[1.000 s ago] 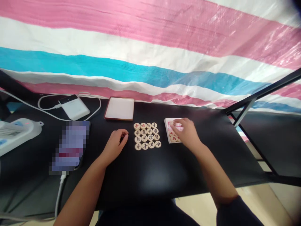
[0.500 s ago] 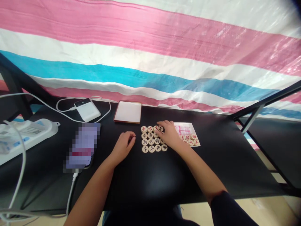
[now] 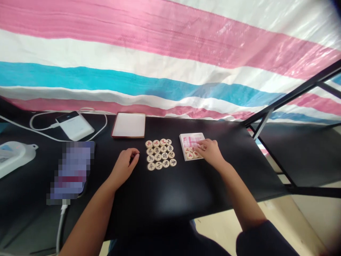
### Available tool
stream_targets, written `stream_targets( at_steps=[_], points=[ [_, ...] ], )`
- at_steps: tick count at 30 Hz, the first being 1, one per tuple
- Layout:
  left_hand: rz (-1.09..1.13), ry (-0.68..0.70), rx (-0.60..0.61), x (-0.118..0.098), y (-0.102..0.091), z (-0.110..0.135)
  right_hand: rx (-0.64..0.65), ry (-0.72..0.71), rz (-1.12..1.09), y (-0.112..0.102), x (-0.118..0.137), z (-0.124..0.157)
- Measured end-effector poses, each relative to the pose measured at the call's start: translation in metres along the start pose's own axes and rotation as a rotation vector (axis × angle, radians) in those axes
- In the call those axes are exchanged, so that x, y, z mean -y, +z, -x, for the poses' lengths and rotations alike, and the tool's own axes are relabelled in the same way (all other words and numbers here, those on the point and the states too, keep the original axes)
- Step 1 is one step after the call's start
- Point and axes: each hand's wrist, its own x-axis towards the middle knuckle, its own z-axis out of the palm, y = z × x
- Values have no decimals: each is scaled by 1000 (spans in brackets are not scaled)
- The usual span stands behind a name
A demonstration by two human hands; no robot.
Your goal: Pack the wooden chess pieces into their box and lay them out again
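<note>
Back at the card [image 3: 186, 140], right hand [image 3: 209, 153] lies open beside light wooden discs [image 3: 189, 155], best pinched by their rims; left hand [image 3: 124, 164] curled shut.

The black table [image 3: 186, 192] carries a white power bank [image 3: 75, 125] and a brown-rimmed white tray [image 3: 128, 125] near its back edge. Rows of round wooden xiangqi pieces [image 3: 160, 154] lie at the middle, beside a small printed card [image 3: 190, 142]; a blurred object [image 3: 71, 170], perhaps a phone, lies left.

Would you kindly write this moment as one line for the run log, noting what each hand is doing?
left hand: curled on black table, beside round chess pieces | right hand: on pink-printed card, beside more pieces
</note>
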Motion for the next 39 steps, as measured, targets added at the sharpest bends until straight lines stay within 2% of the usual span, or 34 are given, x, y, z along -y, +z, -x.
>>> stream_targets(
  at_steps=[3,8,14,17,19,21,24,27,34,37,39],
  points=[
    [-12,-6,3,1,0,0,51,-13,40,-12,-9,-5],
    [-32,-17,8,0,-1,-1,149,-122,67,-26,-23,-3],
    [-39,-21,6,-2,-1,-1,176,-89,128,-31,-19,-4],
    [-32,-17,4,-3,-1,-1,70,-74,103,-33,-5,-5],
    [-29,-15,2,-4,-1,-1,-41,-77,5,-29,13,-6],
    [-25,-7,0,-4,-1,-1,-96,-130,-124,-18,38,-8],
    [-12,2,-11,-3,-1,0,-53,-245,-234,5,74,-13],
    [4,11,-15,-2,-1,1,-20,-303,-249,25,96,-19],
    [22,31,-16,-2,0,0,-29,-283,-296,37,103,-23],
    [29,33,-16,-2,0,0,-55,-267,-352,36,104,-20],
    [24,37,-15,-2,0,0,-118,-232,-396,29,100,-16]
  ],
)
